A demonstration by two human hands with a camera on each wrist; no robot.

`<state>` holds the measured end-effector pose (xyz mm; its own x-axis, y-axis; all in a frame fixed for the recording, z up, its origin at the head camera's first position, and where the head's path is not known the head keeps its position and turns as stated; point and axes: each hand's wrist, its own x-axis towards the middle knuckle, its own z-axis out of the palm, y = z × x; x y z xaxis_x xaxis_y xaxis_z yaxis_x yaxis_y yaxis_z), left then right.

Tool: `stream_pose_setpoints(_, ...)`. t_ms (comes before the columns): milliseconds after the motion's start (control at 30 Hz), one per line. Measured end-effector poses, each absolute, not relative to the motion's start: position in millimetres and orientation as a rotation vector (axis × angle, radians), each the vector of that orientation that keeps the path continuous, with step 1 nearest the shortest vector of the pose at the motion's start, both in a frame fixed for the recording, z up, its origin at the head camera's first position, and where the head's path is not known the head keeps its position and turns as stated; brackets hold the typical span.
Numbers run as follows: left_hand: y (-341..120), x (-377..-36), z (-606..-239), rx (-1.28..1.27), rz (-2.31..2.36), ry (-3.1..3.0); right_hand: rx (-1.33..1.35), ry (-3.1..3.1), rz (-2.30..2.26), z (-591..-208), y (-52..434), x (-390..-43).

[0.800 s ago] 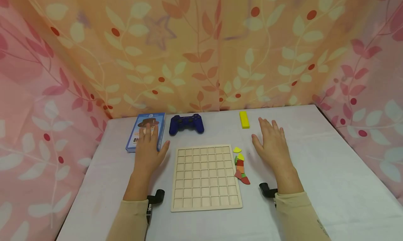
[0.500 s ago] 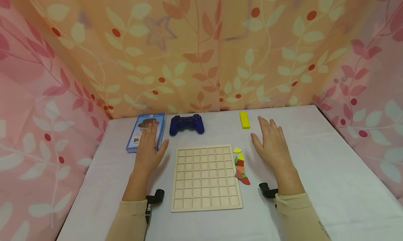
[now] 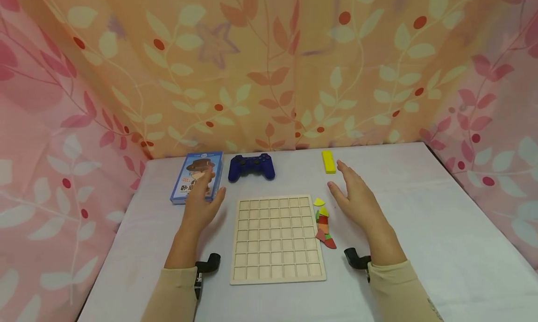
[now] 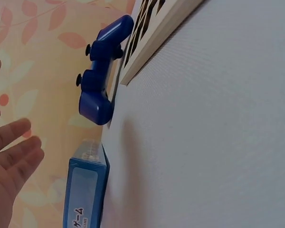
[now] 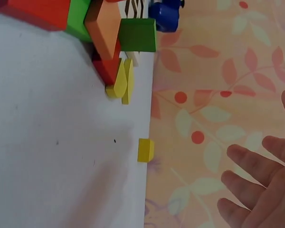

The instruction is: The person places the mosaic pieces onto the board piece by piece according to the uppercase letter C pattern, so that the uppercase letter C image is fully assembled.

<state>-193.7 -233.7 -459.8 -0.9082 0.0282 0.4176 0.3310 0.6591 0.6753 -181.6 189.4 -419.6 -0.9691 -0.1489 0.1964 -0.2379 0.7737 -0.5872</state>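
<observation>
My left hand [image 3: 201, 209] hovers in front of the blue game box [image 3: 194, 167], its thumb apart from its straight fingers. It overlaps the box in the head view, while the left wrist view has the fingers beside the box's end. My right hand [image 3: 360, 204] is held above the table to the right of several small coloured blocks [image 3: 323, 223]. Its fingers are extended and hold nothing, palm turned inward. Between the hands lies a square wooden grid board [image 3: 277, 240], with the blocks along its right edge. A yellow block [image 3: 329, 162] lies beyond the right fingertips.
A dark blue game controller [image 3: 251, 167] sits at the back, right of the box. Patterned curtains [image 3: 269, 69] rise behind the table and at both sides. Each wrist carries a black camera mount [image 3: 356, 259].
Both hands have turned so their palms face inward more. The right hand has shifted slightly left, toward the blocks. The objects on the table have stayed in place.
</observation>
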Motion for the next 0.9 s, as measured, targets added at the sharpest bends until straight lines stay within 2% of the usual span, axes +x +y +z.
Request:
stream_pose_setpoints(300, -231.8, -188.8, -460.0, -0.291, -1.376, -2.5, 0.368, -2.818, 1.114, -422.5, 184.9, -181.5)
stream_pose_setpoints(600, -243.1, -194.3, -477.3, -0.302, -1.817, -2.595, 0.465, -2.816, 1.384, -423.7, 183.1, -179.6)
stream_pose_setpoints(900, -249.0, -195.2, -483.9, -0.394, -2.071, -2.58, 0.395, -2.855, 1.41, -429.7, 184.0, -182.8)
